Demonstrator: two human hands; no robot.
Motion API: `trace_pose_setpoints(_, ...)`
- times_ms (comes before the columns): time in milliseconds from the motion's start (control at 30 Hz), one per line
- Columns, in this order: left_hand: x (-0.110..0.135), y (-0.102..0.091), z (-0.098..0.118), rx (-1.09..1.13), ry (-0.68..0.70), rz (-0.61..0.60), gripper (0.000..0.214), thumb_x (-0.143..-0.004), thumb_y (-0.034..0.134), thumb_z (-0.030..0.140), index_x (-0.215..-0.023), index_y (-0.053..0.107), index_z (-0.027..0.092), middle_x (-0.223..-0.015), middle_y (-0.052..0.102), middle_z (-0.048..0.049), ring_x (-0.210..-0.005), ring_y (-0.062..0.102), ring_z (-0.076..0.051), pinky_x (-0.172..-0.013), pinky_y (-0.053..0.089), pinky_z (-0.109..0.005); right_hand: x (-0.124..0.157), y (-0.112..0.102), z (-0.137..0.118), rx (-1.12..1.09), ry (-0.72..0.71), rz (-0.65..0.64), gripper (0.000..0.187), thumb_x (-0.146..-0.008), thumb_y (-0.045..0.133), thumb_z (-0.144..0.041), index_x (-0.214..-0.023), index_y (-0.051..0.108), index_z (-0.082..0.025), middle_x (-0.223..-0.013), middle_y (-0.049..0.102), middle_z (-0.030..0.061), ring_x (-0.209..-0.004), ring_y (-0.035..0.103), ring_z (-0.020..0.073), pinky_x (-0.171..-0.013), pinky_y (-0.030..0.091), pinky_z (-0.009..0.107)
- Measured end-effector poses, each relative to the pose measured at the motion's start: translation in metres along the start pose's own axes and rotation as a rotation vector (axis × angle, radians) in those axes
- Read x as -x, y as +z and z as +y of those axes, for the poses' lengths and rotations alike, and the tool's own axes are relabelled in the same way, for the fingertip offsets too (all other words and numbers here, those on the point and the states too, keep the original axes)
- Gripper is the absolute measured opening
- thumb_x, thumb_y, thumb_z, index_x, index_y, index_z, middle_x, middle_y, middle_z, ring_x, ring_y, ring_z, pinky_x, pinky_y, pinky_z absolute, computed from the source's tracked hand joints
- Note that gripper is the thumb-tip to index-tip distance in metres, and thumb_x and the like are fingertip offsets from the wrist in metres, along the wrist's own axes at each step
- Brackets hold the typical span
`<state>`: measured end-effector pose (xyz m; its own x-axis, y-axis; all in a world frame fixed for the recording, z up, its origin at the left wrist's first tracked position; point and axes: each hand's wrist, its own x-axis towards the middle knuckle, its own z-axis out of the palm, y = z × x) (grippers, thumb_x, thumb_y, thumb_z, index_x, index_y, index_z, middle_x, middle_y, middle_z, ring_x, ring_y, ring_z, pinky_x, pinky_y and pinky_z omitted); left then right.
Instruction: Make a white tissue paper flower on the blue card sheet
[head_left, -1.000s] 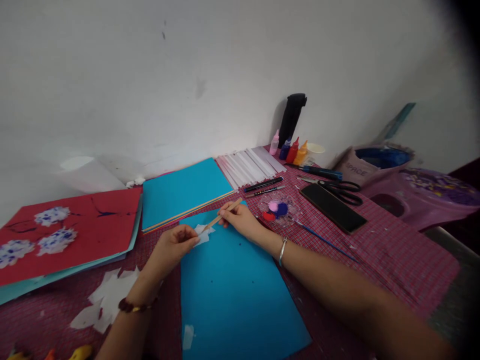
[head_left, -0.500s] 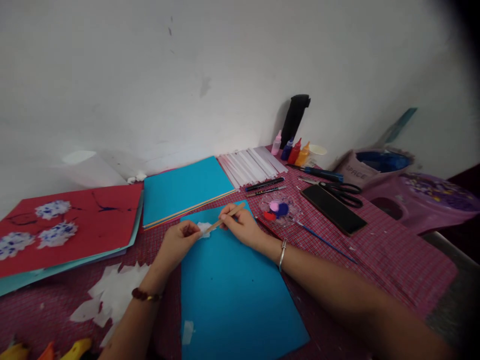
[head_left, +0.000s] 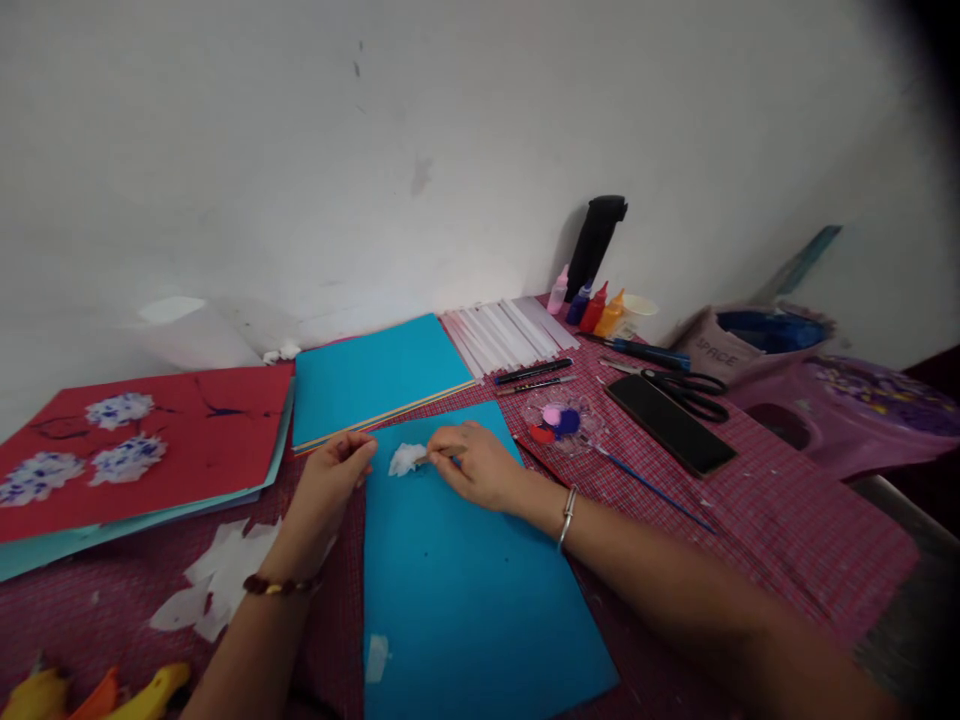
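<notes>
A blue paper sheet point(head_left: 480, 600) lies before me with a small crumpled white tissue piece point(head_left: 406, 459) near its top left. My right hand point(head_left: 480, 465) is closed around a flat wooden stick point(head_left: 424, 460), whose tip points at the tissue; most of the stick is hidden by the fingers. Just off the sheet's left edge, my left hand point(head_left: 330, 480) has its thumb and fingertips pinched together, apart from the tissue. Whatever may be between them cannot be made out. White tissue cutouts point(head_left: 225, 575) lie by my left forearm, partly covered by it.
A red sheet with white-and-blue flowers point(head_left: 172, 420) lies left. Behind are stacked blue sheets point(head_left: 382, 370) and white paper strips point(head_left: 502, 335). To the right are a paint palette point(head_left: 566, 445), a paintbrush point(head_left: 652, 485), a phone point(head_left: 667, 422), scissors point(head_left: 686, 390) and paint bottles point(head_left: 592, 312).
My left hand has moved left, away from the tissue piece. My right hand has turned over the wooden stick and shifted its tip; less of the stick shows now.
</notes>
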<state>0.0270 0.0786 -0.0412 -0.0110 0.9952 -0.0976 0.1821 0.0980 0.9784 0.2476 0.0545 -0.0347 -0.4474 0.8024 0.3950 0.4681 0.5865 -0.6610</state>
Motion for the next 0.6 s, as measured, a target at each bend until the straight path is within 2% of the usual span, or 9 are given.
trace_pose_setpoints(67, 0.002, -0.012, 0.013, 0.027, 0.006, 0.047, 0.030, -0.063, 0.073, 0.038, -0.080, 0.060, 0.016, -0.055, 0.052, 0.0068, -0.045, 0.041, -0.006, -0.044, 0.029, -0.019, -0.001, -0.001, 0.004, -0.181, 0.065, 0.108, 0.017, -0.088, 0.045, -0.024, -0.077, 0.056, -0.018, -0.078, 0.064, 0.0044, -0.072, 0.057, 0.0158, -0.070, 0.040, 0.028)
trace_pose_setpoints(200, 0.017, -0.044, 0.058, 0.133, 0.082, 0.238, 0.026, -0.060, 0.075, 0.031, -0.077, 0.061, 0.017, -0.057, 0.055, 0.0054, -0.046, 0.043, -0.006, -0.042, 0.029, -0.017, -0.004, -0.002, 0.023, -0.721, 0.367, 0.453, 0.018, -0.082, 0.051, -0.036, -0.075, 0.049, -0.020, -0.059, 0.054, -0.0017, -0.055, 0.054, 0.0134, -0.055, 0.043, 0.025)
trace_pose_setpoints(300, 0.031, -0.074, 0.089, 0.045, 0.134, 0.294, 0.025, -0.060, 0.075, 0.031, -0.073, 0.060, 0.017, -0.059, 0.057, 0.0042, -0.050, 0.048, -0.007, -0.045, 0.034, -0.017, -0.004, -0.002, 0.033, -0.929, 0.552, 0.512, 0.024, -0.071, 0.060, -0.041, -0.073, 0.050, -0.019, -0.055, 0.054, -0.0024, -0.048, 0.052, 0.0120, -0.050, 0.042, 0.024)
trace_pose_setpoints(367, 0.040, -0.097, 0.098, -0.052, 0.138, 0.298, 0.026, -0.060, 0.075, 0.033, -0.074, 0.059, 0.017, -0.059, 0.057, 0.0043, -0.051, 0.049, -0.007, -0.048, 0.037, -0.017, -0.004, -0.002, 0.036, -0.978, 0.576, 0.485, 0.026, -0.068, 0.063, -0.042, -0.073, 0.052, -0.018, -0.056, 0.056, -0.0016, -0.049, 0.053, 0.0123, -0.049, 0.043, 0.024)
trace_pose_setpoints(467, 0.054, -0.131, 0.092, -0.254, 0.053, 0.260, 0.027, -0.062, 0.073, 0.037, -0.074, 0.059, 0.017, -0.056, 0.056, 0.0048, -0.048, 0.046, -0.008, -0.047, 0.034, -0.018, -0.004, -0.002, 0.038, -0.979, 0.569, 0.443, 0.028, -0.067, 0.065, -0.044, -0.073, 0.055, -0.018, -0.056, 0.058, 0.0000, -0.050, 0.053, 0.0124, -0.049, 0.042, 0.024)
trace_pose_setpoints(600, 0.067, -0.158, 0.057, -0.534, -0.150, 0.099, 0.024, -0.062, 0.069, 0.039, -0.067, 0.063, 0.016, -0.052, 0.053, 0.0043, -0.046, 0.043, -0.009, -0.045, 0.030, -0.020, -0.003, 0.001, 0.038, -0.946, 0.532, 0.395, 0.028, -0.071, 0.065, -0.043, -0.073, 0.056, -0.017, -0.056, 0.059, 0.0004, -0.049, 0.053, 0.0118, -0.049, 0.041, 0.024)
